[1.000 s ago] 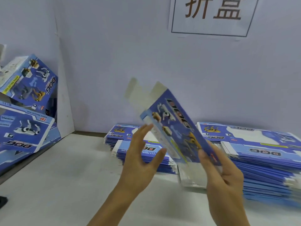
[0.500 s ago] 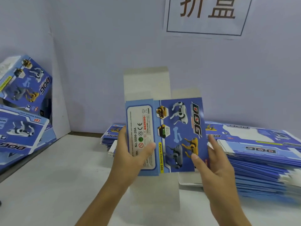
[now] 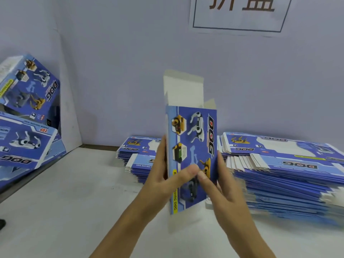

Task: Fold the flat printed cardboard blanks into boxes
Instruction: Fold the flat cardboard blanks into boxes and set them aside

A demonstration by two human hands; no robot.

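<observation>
Both hands, left hand (image 3: 160, 175) and right hand (image 3: 221, 185), grip the upright box (image 3: 193, 146), thumbs on its front; fingers behind hidden, seemingly curled.

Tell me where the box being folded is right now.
In the head view, the box stands upright at centre frame, held between the left hand and right hand, above the table, in front of the stacked flat blanks.
</observation>
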